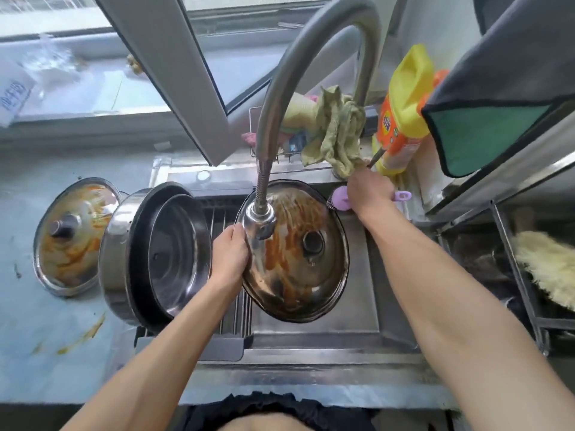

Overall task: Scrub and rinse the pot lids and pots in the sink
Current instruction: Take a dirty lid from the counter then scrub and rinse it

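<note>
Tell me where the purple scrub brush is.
The purple scrub brush lies at the sink's back right edge, under the right hand, beside the orange-stained steel lid.

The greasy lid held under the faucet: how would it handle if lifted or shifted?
The lid is probably slippery: orange grease streaks it and water runs over it. It looks like thin steel, so likely stiff and light for its width. The left hand grips only its rim, so it may swing or tilt.

Detergent bottle (401,119) (yellow-orange) beside a green rag (336,132).
</note>
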{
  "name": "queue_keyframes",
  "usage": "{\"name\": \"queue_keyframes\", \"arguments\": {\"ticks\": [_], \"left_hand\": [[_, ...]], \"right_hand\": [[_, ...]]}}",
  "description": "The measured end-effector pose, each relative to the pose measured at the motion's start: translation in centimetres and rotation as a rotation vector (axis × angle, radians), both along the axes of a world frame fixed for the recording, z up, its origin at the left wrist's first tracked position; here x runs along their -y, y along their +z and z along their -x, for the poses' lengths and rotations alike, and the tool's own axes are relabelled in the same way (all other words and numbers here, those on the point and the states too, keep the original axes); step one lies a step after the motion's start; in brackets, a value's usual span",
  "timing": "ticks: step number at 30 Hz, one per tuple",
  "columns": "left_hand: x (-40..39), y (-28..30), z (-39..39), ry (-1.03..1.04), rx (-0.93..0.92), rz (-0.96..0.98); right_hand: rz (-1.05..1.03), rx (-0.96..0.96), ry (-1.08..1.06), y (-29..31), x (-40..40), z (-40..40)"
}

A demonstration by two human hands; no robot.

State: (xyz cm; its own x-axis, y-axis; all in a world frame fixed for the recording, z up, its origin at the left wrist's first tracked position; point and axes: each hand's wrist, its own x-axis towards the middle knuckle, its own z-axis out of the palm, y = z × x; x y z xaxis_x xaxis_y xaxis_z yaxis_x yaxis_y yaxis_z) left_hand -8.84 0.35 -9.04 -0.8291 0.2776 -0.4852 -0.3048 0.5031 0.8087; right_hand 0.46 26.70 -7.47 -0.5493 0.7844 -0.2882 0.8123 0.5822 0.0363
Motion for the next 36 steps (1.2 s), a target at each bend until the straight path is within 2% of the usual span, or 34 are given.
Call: {"name": "queue_keyframes", "arguments": {"ticks": [10, 36], "left_hand": [[1.0, 0.6, -0.7, 0.121, 0.048, -0.047], [1.5, 0.5, -3.6, 0.152, 0.224, -0.095]], "right_hand": [[-0.033, -0.069, 0.006, -0.5, 0.6, -0.8], [-0.065, -0.037, 0.013, -1.2, 1.1, -0.8]]}}
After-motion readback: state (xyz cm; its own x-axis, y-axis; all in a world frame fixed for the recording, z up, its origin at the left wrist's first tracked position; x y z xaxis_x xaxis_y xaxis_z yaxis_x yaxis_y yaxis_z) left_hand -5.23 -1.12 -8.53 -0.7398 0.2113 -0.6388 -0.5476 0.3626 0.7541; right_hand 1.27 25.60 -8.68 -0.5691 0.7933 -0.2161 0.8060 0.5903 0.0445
